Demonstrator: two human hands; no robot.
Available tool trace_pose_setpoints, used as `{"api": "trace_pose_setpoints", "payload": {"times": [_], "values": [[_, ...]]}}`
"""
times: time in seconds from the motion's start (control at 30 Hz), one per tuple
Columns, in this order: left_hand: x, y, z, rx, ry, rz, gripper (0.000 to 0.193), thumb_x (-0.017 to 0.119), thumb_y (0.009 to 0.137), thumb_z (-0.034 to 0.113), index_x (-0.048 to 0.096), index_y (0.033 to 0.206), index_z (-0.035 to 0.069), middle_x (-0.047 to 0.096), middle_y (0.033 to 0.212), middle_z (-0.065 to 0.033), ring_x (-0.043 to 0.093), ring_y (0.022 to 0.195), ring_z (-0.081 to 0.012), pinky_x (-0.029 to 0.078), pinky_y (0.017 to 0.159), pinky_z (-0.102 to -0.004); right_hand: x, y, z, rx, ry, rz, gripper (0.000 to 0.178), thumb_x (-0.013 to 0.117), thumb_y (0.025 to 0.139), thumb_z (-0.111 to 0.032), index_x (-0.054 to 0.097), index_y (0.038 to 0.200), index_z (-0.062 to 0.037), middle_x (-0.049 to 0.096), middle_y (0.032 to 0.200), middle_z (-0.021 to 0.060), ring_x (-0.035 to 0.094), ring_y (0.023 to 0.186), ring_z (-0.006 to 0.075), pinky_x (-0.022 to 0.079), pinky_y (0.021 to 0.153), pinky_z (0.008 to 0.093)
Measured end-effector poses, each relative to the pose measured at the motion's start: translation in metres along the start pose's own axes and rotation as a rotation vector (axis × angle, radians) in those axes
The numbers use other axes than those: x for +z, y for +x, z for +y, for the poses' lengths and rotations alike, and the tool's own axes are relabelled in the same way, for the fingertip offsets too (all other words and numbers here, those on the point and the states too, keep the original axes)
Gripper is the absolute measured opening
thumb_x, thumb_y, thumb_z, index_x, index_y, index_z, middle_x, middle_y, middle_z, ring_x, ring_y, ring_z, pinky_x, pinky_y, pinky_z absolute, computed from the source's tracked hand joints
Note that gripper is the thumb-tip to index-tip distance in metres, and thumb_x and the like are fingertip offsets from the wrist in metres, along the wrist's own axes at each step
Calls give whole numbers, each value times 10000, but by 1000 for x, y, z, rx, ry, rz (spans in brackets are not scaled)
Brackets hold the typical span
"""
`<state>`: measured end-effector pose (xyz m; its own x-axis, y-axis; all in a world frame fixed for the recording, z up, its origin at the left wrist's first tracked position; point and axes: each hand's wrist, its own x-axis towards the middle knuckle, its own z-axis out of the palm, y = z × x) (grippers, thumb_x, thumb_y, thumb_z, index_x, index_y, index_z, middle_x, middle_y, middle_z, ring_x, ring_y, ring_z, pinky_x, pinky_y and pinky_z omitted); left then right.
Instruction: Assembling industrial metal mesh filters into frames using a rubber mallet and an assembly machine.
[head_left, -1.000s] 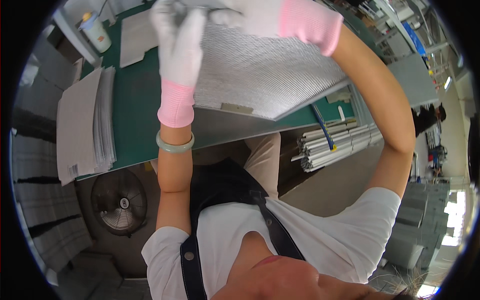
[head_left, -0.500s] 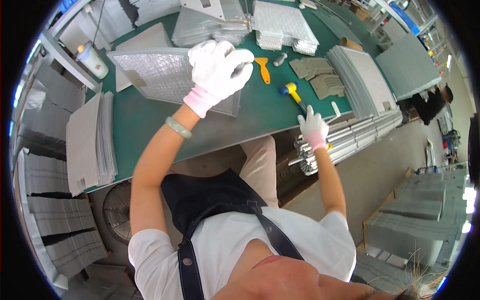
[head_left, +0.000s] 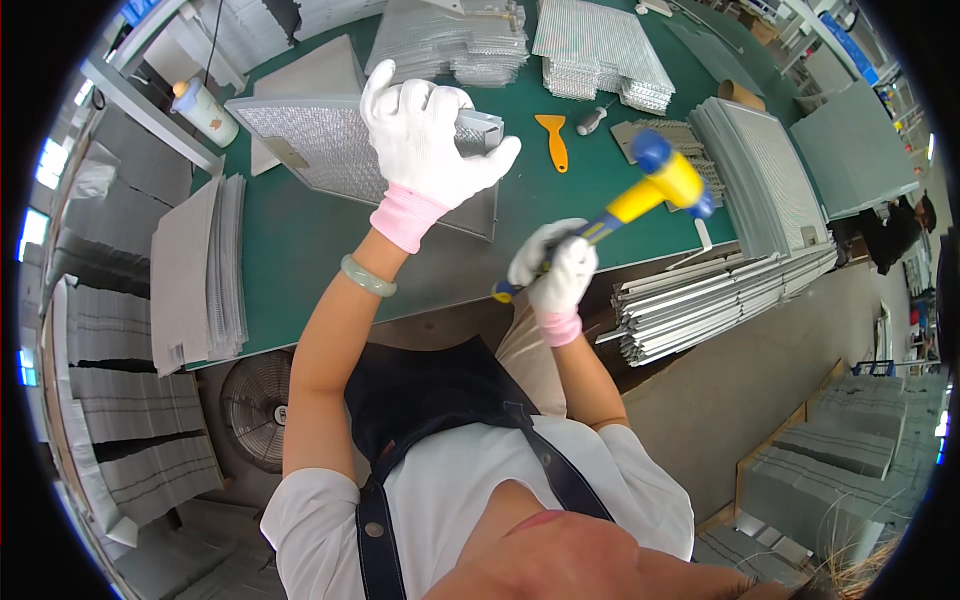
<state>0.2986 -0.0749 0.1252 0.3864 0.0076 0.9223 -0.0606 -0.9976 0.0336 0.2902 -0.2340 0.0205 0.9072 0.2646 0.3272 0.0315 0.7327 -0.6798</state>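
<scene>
A rectangular metal mesh filter panel lies flat on the green table. My left hand, in a white glove with a pink cuff, presses down on the panel's right end at its frame corner. My right hand, gloved the same way, grips the handle of a mallet with a yellow and blue head. The mallet is raised above the table, its head to the right of the panel.
An orange scraper and a small tool lie behind the panel. Stacks of mesh sheets and panels crowd the far and right side. Metal frame strips lie along the table's near edge; a stack of sheets sits at left, a fan on the floor.
The panel went from held up in both hands to lying on the table under my left hand. My right hand picked up the mallet and raised it.
</scene>
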Motion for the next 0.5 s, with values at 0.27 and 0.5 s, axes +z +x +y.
{"api": "trace_pose_setpoints", "payload": {"times": [0.27, 0.5], "values": [[11, -3, -7, 4, -20, 141, 312, 685, 495, 342, 527, 674, 141, 432, 723, -32, 427, 836, -259, 277, 943, -460, 4, 9, -13, 295, -264, -134, 274, 430, 917, -304, 445, 853, -37, 409, 529, 27, 360, 346, 78, 326, 332, 213], [14, -2, -11, -1, -1, 125, 324, 678, 530, 372, 543, 701, 132, 444, 723, -45, 454, 810, -233, 250, 965, -457, 13, 17, -28, 472, -441, -169, 226, 408, 928, -244, 449, 829, -45, 406, 515, 17, 362, 338, 75, 325, 326, 208]]}}
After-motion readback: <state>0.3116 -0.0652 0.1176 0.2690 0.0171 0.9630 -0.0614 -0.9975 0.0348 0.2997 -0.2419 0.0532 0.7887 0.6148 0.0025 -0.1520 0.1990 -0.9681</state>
